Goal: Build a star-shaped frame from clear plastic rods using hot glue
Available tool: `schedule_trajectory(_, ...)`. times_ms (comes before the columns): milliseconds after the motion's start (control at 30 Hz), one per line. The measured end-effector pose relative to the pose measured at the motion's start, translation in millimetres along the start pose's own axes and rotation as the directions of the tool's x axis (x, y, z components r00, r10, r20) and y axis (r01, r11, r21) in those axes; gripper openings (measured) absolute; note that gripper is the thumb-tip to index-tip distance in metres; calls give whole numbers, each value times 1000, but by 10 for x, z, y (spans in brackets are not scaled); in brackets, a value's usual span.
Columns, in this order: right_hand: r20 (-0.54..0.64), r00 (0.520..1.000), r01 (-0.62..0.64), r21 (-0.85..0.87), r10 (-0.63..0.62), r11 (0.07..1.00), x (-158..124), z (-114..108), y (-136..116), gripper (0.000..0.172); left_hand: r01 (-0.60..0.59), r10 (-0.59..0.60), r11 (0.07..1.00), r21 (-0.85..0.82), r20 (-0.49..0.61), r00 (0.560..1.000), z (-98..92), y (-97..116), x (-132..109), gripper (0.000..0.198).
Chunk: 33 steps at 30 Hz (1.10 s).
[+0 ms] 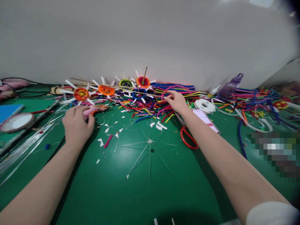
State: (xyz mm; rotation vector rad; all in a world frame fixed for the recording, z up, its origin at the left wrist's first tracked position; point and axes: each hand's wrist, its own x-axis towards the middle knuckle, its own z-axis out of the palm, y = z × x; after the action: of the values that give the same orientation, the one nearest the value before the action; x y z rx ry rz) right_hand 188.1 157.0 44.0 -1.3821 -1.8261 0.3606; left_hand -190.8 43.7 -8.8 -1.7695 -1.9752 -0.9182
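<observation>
My left hand is wrapped around a pink and orange hot glue gun whose nozzle points right, low over the green table. Farther right, my right hand pinches a curved pink pipe cleaner at the front of a heap of coloured pipe cleaners. Between my forearms lies a spoked frame of thin clear rods joined at a whitish hub. One spoke has a small white scrap at its tip.
Several bright woven discs with white strips, one an orange disc, stand along the wall. Red-handled scissors, a phone, a white ribbon spool and a purple bottle lie or stand right. Paper scraps litter the table.
</observation>
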Motion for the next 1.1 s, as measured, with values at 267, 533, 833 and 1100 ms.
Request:
schedule_trajectory(267,-47,999,7,-40,-9,999,-389,-203,-159,18,-7,7,1000,26,-1,1000,-1,-6,-3,37)
schedule_trajectory(533,-70,975,203,-132,-213,970,-1210,-321,-485,15,12,-8,997,75,-45,999,-66,57,-31,36)
schedule_trajectory(833,95,840,542,-141,-534,828,-1607,-134,-395,17,-306,309,951,48,-119,944,-349,572,-351,16)
schedule_trajectory(1100,167,799,589,-27,-578,808,-1605,-133,-328,27,-473,493,831,-294,-5,870,-448,1219,-694,16)
